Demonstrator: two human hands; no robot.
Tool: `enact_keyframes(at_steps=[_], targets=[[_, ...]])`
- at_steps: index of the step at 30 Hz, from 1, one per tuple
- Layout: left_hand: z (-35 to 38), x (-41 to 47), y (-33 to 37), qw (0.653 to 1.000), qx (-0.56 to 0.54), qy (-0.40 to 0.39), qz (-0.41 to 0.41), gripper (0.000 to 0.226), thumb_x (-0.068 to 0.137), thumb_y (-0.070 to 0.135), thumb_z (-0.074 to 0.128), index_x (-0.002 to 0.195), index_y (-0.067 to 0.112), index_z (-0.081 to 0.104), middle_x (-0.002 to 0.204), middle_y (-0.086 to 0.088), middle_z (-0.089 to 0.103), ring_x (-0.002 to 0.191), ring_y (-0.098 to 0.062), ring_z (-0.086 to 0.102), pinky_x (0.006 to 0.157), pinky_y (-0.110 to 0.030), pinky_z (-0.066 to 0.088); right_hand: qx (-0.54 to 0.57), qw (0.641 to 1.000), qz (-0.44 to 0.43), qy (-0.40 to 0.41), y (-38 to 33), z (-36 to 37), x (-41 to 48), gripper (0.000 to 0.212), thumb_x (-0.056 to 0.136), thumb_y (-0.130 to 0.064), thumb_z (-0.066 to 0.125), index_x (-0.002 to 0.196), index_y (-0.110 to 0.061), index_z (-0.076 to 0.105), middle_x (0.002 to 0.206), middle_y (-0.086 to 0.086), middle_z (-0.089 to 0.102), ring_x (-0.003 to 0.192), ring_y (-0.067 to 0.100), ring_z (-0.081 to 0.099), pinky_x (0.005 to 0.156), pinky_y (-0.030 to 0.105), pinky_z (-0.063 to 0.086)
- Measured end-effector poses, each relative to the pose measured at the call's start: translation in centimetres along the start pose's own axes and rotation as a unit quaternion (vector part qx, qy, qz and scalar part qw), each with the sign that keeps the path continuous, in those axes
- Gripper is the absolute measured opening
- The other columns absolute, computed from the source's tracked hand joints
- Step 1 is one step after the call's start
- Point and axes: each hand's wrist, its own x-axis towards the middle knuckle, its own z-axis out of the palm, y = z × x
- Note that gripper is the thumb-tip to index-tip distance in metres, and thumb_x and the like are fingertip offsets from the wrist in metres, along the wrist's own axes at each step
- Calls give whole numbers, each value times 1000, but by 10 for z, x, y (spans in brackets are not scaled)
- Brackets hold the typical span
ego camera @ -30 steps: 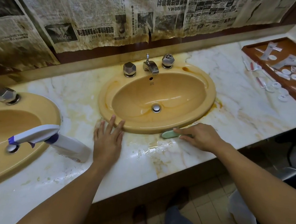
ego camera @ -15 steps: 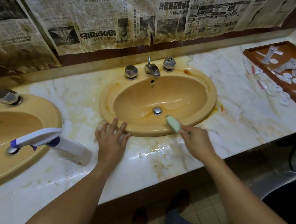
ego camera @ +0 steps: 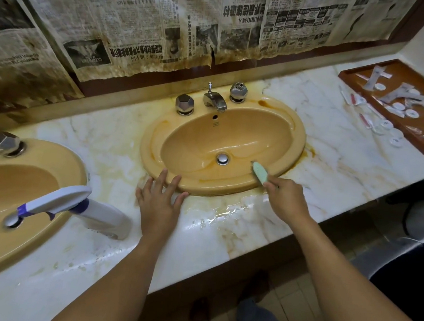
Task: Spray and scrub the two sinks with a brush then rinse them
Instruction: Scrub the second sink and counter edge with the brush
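Into the yellow-stained white marble bench [ego camera: 329,167] are set an ochre oval left sink [ego camera: 64,161] and right sink [ego camera: 299,131]. Between them a white plastic spray bottle [ego camera: 103,218] is placed; at the right end, a brown rectangular tray [ego camera: 409,75] and white sachets [ego camera: 352,98].

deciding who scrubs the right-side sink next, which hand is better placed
Right. The right hand grips the pale green plastic brush, its head over the yellow oval ceramic sink near the round metal drain. The left hand lies flat on the white marble counter by the rim, holding nothing.
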Motion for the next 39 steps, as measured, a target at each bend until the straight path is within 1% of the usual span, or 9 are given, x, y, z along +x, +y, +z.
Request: enact_keyframes(at_steps=[3,7,13,16,23,27,30,36,39], targets=[[0,0,0,1000,-1,-3,0,49,95,61,50,137,39,62,159,5,41,144,-36,35,118,-58,23,-23,999,-34,-32,-15,22,-17,41,105,-28,49,145,-22,56,115,17,70,110,37,61,89,43,52],[-2,0,-1,1000,1,0,3,49,96,61,50,136,38,63,158,5,42,142,-36,36,118,-57,24,-109,987,-91,-69,-36,49,-38,46,107,-33,41,153,-31,41,103,15,68,98,37,62,73,40,48],[-1,-1,-1,1000,-2,-2,-2,44,97,56,60,136,38,63,158,4,43,143,-37,36,118,-58,23,-120,993,-3,1,-6,10,-10,39,107,-29,43,143,-20,56,109,16,67,103,38,61,74,38,45],[-1,0,0,1000,-3,-2,-5,44,95,53,64,136,37,64,158,3,44,142,-38,36,117,-60,24,-86,996,13,7,-8,4,-7,37,106,-26,46,138,-13,61,112,18,68,106,38,61,85,44,53],[-2,1,0,1000,3,-11,-6,43,96,55,62,136,40,63,159,6,41,142,-36,35,118,-57,22,-114,988,-83,-69,-59,59,-44,38,106,-29,42,142,-25,52,107,13,69,101,37,62,73,40,49],[-3,1,-1,1000,-4,-15,-6,44,96,55,61,137,41,62,159,8,39,143,-36,33,119,-55,20,-100,994,-25,-38,-38,29,-24,35,106,-29,45,136,-24,61,115,17,69,109,40,60,84,43,51],[-3,1,0,1000,-2,-15,-3,42,97,53,60,137,39,62,159,6,40,142,-37,33,118,-56,21,-85,996,25,0,-21,12,-13,34,107,-28,44,132,-18,64,116,16,68,109,38,60,84,43,51],[-1,1,0,1000,5,-6,5,40,100,52,58,137,36,63,157,3,42,140,-40,36,115,-58,24,-104,992,-49,-60,-35,41,-33,40,107,-32,41,145,-27,52,108,14,69,102,37,62,74,39,47],[-1,1,-1,1000,11,-13,8,42,100,54,54,138,37,61,159,4,40,141,-39,34,116,-57,23,-104,992,-46,-46,-24,33,-26,41,107,-35,43,146,-32,52,114,14,69,107,38,62,80,41,49]])
